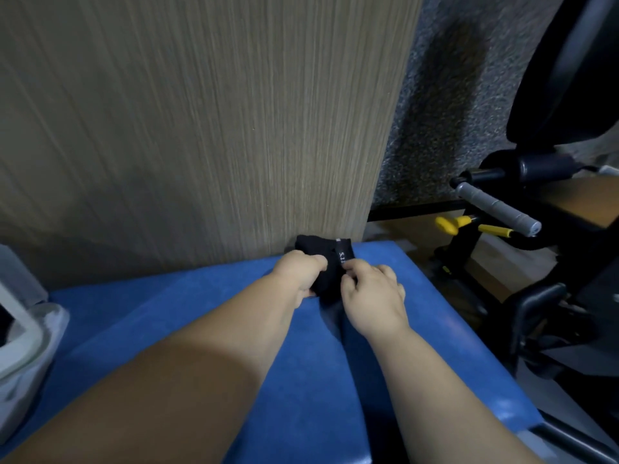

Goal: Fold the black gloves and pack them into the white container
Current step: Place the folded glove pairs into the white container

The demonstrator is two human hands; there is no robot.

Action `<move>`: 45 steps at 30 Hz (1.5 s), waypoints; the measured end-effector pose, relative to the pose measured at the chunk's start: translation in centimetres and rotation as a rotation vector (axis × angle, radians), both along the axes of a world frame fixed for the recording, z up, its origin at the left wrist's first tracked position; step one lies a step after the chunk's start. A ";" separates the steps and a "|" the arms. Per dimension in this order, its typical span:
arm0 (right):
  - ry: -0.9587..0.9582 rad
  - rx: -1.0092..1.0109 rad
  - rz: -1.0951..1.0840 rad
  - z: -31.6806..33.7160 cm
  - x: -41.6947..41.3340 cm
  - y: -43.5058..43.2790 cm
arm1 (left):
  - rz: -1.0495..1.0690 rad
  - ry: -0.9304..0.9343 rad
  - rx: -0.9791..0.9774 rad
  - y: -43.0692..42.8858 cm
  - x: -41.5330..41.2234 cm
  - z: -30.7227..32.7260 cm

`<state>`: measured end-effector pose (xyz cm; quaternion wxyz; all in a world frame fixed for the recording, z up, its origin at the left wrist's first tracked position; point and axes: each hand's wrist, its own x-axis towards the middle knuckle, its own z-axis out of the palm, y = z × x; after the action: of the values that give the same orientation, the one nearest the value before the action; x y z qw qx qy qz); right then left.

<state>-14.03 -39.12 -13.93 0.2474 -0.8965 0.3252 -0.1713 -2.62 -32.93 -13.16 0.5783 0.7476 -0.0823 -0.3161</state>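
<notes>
The gloves (330, 266) are seen as one small black bundle at the far edge of the blue pad (167, 316), pushed up against the foot of a wood-grain panel (201, 128); a strip with pale lettering is shown on the bundle's right side (too blurred to be read). Whether one glove or two are bunched there cannot be told. The bundle's left side is gripped by the left hand (299, 274), its fingers curled over the fabric, and the right side is pinched by the right hand (373, 296) between thumb and fingertips. Both forearms are stretched across the pad. The white container (23, 336) is cut off by the left border, well apart from the bundle. To the right of the pad, a black machine (552, 95) is seen, with a grey bar (495, 207) and yellow grips (449, 224), and speckled grey carpet (435, 112) is seen beside the panel.
</notes>
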 end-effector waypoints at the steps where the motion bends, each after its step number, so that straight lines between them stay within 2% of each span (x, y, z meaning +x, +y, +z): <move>1: -0.015 0.003 -0.001 0.1 0.2 0.4 | 0.001 0.052 -0.043 0.9 -0.3 0.2; 5: -0.023 0.008 0.009 0.7 0.5 1.9 | 0.034 0.169 -0.139 4.9 -0.8 0.3; 10: -0.033 0.038 0.059 1.5 0.8 4.1 | 0.016 0.067 -0.050 10.0 -1.4 1.0; 13: -0.052 0.143 0.105 1.8 0.8 5.5 | -0.041 0.045 -0.033 13.2 -1.7 1.8; 15: -0.036 0.309 0.166 2.0 1.0 6.8 | -0.066 0.038 -0.044 15.4 -2.1 2.3; 18: -0.080 0.782 0.292 2.4 0.8 9.6 | -0.086 0.042 -0.087 18.9 -2.3 2.9; 20: -0.102 1.023 0.364 2.6 0.6 11.7 | -0.090 0.057 -0.124 21.2 -2.3 3.1; 25: -0.104 1.263 0.458 2.7 0.7 17.0 | -0.046 0.109 -0.188 27.4 -2.2 3.6; 31: -0.113 1.374 0.502 3.0 1.7 23.4 | 0.045 0.109 -0.173 34.1 -2.6 4.3; 35: -0.131 1.328 0.524 3.6 3.4 28.2 | 0.147 0.053 -0.153 38.9 -1.8 4.4; 41: -0.280 1.375 0.457 4.5 7.2 34.5 | 0.445 0.090 -0.462 44.2 -1.1 5.2; 45: -0.320 1.392 0.445 5.5 9.3 37.8 | 0.480 0.108 -0.563 46.5 -1.0 5.4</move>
<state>-4.70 -1.33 -8.39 0.8306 -0.5416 0.1295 -0.0002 -3.58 13.57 -7.81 0.8223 0.5398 0.0423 -0.1752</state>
